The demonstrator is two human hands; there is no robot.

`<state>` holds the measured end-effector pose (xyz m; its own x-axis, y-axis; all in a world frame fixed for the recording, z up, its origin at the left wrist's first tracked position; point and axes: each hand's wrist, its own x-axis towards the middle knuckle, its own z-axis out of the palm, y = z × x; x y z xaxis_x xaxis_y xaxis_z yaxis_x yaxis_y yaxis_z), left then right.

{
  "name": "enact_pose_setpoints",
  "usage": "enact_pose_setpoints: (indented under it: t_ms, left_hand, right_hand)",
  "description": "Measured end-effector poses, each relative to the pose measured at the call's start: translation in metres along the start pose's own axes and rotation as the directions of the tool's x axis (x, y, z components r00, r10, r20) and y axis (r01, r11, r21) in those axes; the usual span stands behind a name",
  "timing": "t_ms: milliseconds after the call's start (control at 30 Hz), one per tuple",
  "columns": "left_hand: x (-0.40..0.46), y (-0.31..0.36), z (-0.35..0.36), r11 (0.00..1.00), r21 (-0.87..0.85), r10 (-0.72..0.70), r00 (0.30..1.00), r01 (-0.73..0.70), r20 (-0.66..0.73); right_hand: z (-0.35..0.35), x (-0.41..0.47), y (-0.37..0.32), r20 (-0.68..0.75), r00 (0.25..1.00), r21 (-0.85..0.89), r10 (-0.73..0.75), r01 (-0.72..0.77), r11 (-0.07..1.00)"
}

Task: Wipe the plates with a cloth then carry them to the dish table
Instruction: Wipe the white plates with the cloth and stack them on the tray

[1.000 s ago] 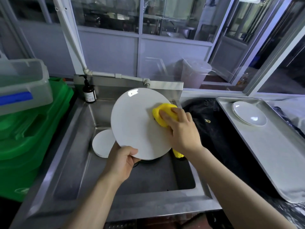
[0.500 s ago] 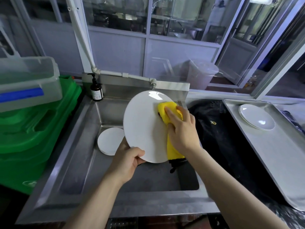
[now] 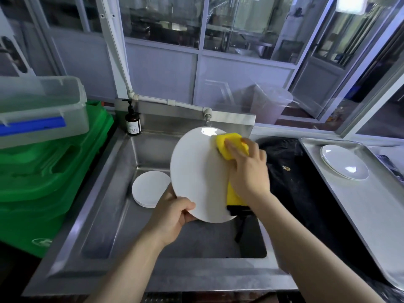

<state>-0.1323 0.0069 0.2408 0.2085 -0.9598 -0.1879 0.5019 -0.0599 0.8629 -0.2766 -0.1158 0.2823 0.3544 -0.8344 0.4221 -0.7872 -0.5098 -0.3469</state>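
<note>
Two hands are busy over the steel sink (image 3: 105, 193), which takes up the middle of my view. Beside it on my left stand stacked green crates (image 3: 43, 176) with a clear lidded tub (image 3: 41, 106) on top; on my right lies a metal tray (image 3: 360, 211) carrying one white plate (image 3: 344, 162). I hold a large white plate (image 3: 196, 176) tilted up above the basin: my left hand (image 3: 172, 217) grips its lower rim, thumb on the face and fingers curled behind. My right hand (image 3: 247, 173) clutches the yellow cloth (image 3: 231, 145) and presses it to the plate's upper right edge, the cloth's tail hanging below my wrist. A small stack of plates (image 3: 148, 189) rests in the basin, and a brown pump bottle (image 3: 133, 121) stands at the back left corner.
</note>
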Motion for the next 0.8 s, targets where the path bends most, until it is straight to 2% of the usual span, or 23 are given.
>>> enact_pose_setpoints:
  t_ms: [67,200,300,367,467,533,600,667,733,800]
  left_hand:
    - [-0.002,-0.001,0.003,0.999,0.033,-0.012,1.000,0.013,-0.004]
    - [-0.002,-0.003,0.011,0.991,0.130,-0.039,0.999,0.040,-0.007]
    - [-0.001,0.001,0.010,0.987,0.155,-0.047,0.999,0.047,-0.002]
    - [0.002,0.002,0.005,0.988,0.154,-0.033,0.999,0.034,-0.010]
    - [0.004,0.003,-0.002,0.988,0.151,-0.021,1.000,0.023,-0.014]
    - [0.005,0.004,-0.003,0.991,0.133,-0.032,0.999,0.033,-0.008]
    - [0.004,0.004,-0.002,0.994,0.100,-0.043,0.999,0.042,0.008]
    - [0.002,0.005,0.002,0.995,0.086,-0.046,0.998,0.043,0.036]
    - [0.001,0.005,0.005,0.994,0.097,-0.050,0.997,0.043,0.064]
    - [0.002,0.006,0.006,0.991,0.124,-0.058,0.996,0.049,0.073]
  right_hand:
    - [0.002,0.005,0.000,-0.009,0.998,-0.021,0.059,-0.059,0.998]
    - [0.006,0.011,-0.018,0.003,1.000,0.027,0.012,-0.012,1.000]
    - [0.003,0.007,-0.038,0.050,0.978,0.111,-0.202,0.195,0.974]
    - [0.001,-0.003,-0.048,0.116,0.922,0.169,-0.370,0.349,0.922]
    - [-0.001,-0.010,-0.046,0.169,0.870,0.208,-0.463,0.428,0.879]
    - [0.000,-0.003,-0.036,0.156,0.913,0.168,-0.376,0.351,0.921]
    - [0.000,0.006,-0.024,0.075,0.982,0.088,-0.175,0.169,0.982]
    - [-0.002,0.015,-0.016,0.016,1.000,0.045,0.014,-0.015,0.999]
    - [-0.003,0.020,-0.018,0.026,0.998,0.057,0.055,-0.056,0.997]
    - [-0.003,0.019,-0.031,0.051,0.998,0.093,-0.030,0.025,0.995]
